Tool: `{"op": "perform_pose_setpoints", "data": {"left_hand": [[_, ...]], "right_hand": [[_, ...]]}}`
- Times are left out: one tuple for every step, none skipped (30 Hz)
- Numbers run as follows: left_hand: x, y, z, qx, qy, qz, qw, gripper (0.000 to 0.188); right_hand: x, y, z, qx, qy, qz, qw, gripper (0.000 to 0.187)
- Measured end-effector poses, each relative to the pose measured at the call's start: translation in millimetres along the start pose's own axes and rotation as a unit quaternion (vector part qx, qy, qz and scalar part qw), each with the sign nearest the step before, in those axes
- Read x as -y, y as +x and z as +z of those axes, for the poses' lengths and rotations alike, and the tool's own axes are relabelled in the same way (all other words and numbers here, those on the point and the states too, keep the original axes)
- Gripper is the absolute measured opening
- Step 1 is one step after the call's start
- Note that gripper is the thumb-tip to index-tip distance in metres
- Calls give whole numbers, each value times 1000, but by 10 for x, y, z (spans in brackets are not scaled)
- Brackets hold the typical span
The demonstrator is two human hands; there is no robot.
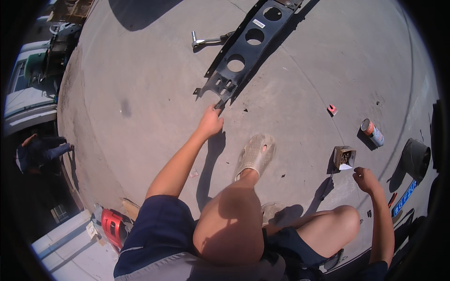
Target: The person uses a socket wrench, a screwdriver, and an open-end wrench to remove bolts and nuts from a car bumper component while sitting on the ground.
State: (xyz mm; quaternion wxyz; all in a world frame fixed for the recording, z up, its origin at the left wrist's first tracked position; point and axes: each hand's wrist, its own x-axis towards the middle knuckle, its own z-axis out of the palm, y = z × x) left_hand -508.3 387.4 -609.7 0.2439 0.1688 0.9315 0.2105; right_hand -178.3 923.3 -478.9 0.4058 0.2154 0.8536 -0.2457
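A long black metal beam (245,50) with round holes lies on the ground, its near end toward me. My left hand (210,123) is closed round a corner of that near end. On the right, my right hand (366,181) is beside a small open cardboard box (338,158) with small dark pieces inside. Its fingers are curled together, and whatever may be between them is too small to make out. A ratchet wrench with a socket (206,42) rests left of the beam, partly hidden by it.
An orange-and-blue spray can (373,134) and a small red piece (332,110) lie beyond the box. Farther right are a dark bucket (416,159) and a blue plate (405,198). A red part (112,228) sits at lower left. Another person (40,152) is at far left.
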Motion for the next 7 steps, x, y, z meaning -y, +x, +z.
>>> {"op": "perform_pose_setpoints", "data": {"left_hand": [[-38, -124, -131, 65, 6, -25, 998, 45], [-66, -269, -286, 130, 12, -49, 990, 44], [-170, -462, -618, 180, -10, -97, 979, 39], [-248, -730, -973, 226, -33, -145, 963, 34], [-304, -1052, -1354, 256, 15, -140, 956, 29], [-364, -1364, -1697, 284, 56, -128, 949, 24], [-408, -1493, -1850, 282, 30, -127, 951, 24]], "right_hand": [[41, -161, -57, -4, 26, 17, 1000, 30], [140, -302, -98, -9, 51, 33, 998, 31], [239, -417, -198, -22, 80, 40, 996, 33], [303, -582, -248, -1, 96, 66, 993, 34], [420, -791, -306, 15, 118, 68, 991, 34], [521, -1041, -402, 24, 133, 75, 988, 34], [550, -1267, -496, 66, 95, 78, 990, 40]]}}
